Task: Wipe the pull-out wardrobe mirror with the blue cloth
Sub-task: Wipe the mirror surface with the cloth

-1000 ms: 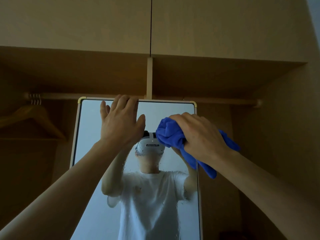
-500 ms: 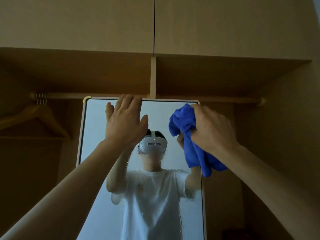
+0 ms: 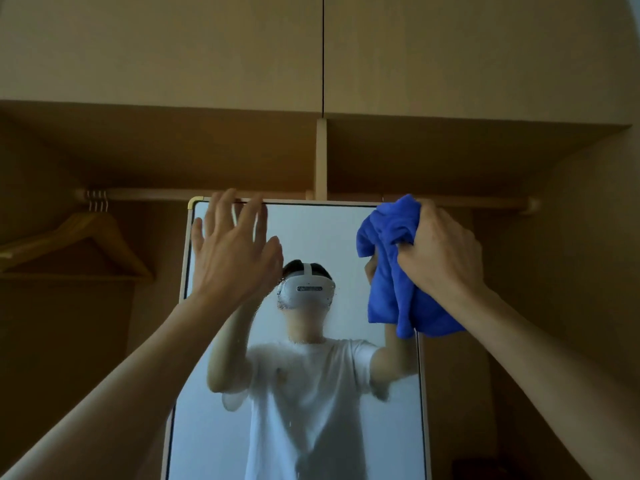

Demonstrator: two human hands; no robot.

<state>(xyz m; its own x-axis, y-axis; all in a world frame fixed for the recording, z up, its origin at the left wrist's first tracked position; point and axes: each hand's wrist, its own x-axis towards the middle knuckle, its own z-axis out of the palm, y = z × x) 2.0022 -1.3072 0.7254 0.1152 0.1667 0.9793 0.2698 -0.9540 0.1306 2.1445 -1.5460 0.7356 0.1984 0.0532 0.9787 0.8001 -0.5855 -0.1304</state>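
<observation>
The tall pull-out mirror (image 3: 322,230) with a pale frame stands upright in front of me, inside an open wooden wardrobe. Its lower glass looks smeared and hazy. My right hand (image 3: 440,251) is shut on the bunched blue cloth (image 3: 391,271), which is pressed against the mirror's top right corner and hangs down over the right edge. My left hand (image 3: 232,251) is spread open near the mirror's top left, fingertips at the top edge; whether it touches the glass I cannot tell.
A wooden clothes rail (image 3: 156,194) runs behind the mirror's top edge. A wooden hanger (image 3: 86,237) hangs at the left. A vertical divider (image 3: 321,157) stands above the mirror. Closed cabinet doors (image 3: 207,46) are overhead, and a wardrobe side wall (image 3: 571,271) is on the right.
My right hand has carried the blue cloth up and right, from the mirror's middle to its top right corner. My left hand has opened its fingers wider and shifted slightly left.
</observation>
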